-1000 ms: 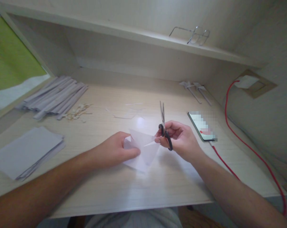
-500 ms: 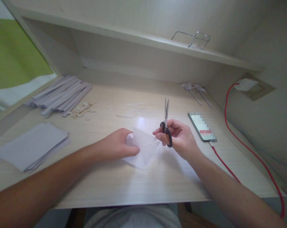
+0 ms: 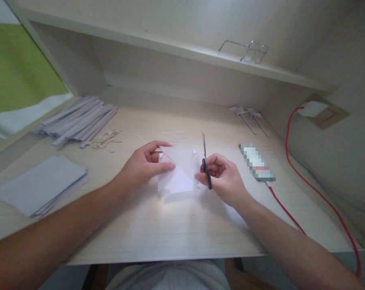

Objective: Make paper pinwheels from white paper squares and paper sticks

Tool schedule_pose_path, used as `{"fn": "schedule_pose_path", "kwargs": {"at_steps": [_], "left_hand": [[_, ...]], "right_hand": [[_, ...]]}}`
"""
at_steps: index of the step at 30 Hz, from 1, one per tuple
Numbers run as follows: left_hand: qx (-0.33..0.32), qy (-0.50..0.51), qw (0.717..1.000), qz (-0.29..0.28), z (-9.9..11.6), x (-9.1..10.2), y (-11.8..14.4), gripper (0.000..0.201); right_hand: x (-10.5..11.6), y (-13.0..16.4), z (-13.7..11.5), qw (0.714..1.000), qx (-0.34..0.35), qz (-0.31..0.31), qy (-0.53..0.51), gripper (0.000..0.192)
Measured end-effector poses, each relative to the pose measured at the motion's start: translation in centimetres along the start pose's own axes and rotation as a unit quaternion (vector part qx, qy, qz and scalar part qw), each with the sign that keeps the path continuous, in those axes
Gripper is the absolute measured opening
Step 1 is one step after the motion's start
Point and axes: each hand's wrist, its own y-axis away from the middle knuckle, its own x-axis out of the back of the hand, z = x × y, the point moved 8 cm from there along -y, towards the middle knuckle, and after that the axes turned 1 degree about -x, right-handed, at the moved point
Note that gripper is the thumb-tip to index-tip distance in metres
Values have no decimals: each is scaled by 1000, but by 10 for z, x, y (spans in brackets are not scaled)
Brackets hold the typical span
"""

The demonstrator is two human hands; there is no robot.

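A square sheet of white paper (image 3: 179, 177), its corners lifted, is held between the thumb and fingers of my left hand (image 3: 147, 161) at its left side. My right hand (image 3: 224, 175) has its fingers curled through the black handles of a pair of scissors (image 3: 206, 171). The scissor blades point away from me and look closed or nearly so. The thumb of my right hand lies close to the paper's right edge; whether it touches is hard to tell.
Rolled paper sticks (image 3: 79, 121) and cream-coloured scraps (image 3: 105, 139) lie at the left, behind a stack of paper (image 3: 43, 183). Paper pinwheels (image 3: 245, 114) lie at the back right. A phone (image 3: 256, 161) charges on a red cable (image 3: 286, 209). Eyeglasses (image 3: 251, 51) rest on the shelf (image 3: 158, 48).
The paper has turned from a diamond to a squarer position and shifted slightly away from me. My left hand moved up with it. The scissors tilted and moved slightly left.
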Motion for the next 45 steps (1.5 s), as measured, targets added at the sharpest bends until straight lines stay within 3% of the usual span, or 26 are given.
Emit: {"fn": "schedule_pose_path", "kwargs": {"at_steps": [3, 6, 9, 18, 22, 28, 33, 38, 45], "left_hand": [[18, 68, 996, -59, -7, -12, 3, 39], [52, 9, 993, -106, -15, -21, 8, 23], [66, -31, 991, -112, -17, -23, 10, 24], [74, 0, 991, -113, -18, -25, 10, 26], [72, -3, 994, -81, -14, -21, 11, 25], [14, 3, 999, 36, 5, 8, 6, 22], [-63, 115, 985, 111, 26, 24, 2, 17], [-80, 157, 977, 118, 33, 25, 2, 18], [-70, 142, 981, 115, 31, 24, 3, 17]], "right_hand": [[3, 0, -2, 999, 25, 25, -19, 40], [4, 2, -4, 998, 42, 40, -23, 40], [2, 3, -3, 998, 44, 25, -23, 40], [-4, 6, -3, 999, 44, -9, 6, 40], [-6, 7, -6, 998, 51, -14, 28, 38], [3, 2, -10, 998, 36, 2, 55, 35], [2, -1, -4, 984, -12, -79, 159, 35], [-3, 4, -5, 962, -14, -130, 239, 36], [-8, 8, -7, 956, -7, -147, 255, 35]]}}
